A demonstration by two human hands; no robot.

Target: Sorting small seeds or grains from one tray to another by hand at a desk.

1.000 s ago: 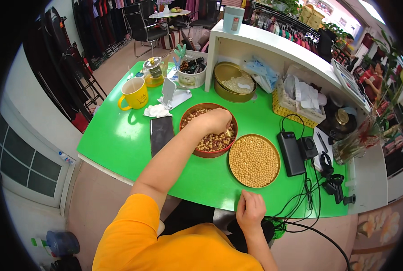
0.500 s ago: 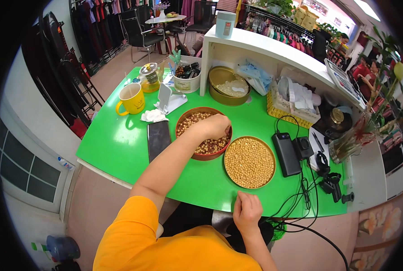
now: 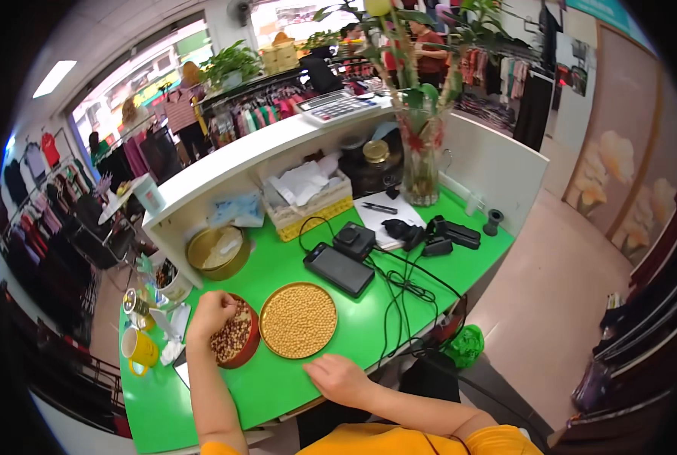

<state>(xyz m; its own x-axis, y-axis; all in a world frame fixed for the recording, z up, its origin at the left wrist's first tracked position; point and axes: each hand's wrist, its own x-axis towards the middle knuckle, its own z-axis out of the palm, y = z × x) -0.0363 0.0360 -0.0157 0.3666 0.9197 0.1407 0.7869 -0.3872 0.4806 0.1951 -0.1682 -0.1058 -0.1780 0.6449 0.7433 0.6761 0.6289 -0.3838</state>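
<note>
My left hand [image 3: 213, 312] is over the rim of a round red tin [image 3: 255, 341] of mixed beans, pale and dark red-brown. Its fingers are drawn together; what they hold, if anything, is hidden. To the right of that tin stands a round gold tin lid [image 3: 334, 305], filled with pale yellow soybeans [image 3: 299, 320]. My right hand [image 3: 340, 379] lies at the near edge of the green table, just below the soybeans and apart from them. Its fingers are loosely extended, and nothing shows in them.
A yellow mug [image 3: 139, 349] stands left, near a glass teapot [image 3: 136, 303]. Behind are a gold tin [image 3: 236, 265] and a yellow-white basket [image 3: 315, 216]. A black power bank [image 3: 338, 269], tangled cables [image 3: 403, 284] and a glass vase [image 3: 420, 178] are on the right.
The view has swung to the right, so the table appears shifted left. My left hand stays at the red tin. My right hand's fingers now point left along the table edge.
</note>
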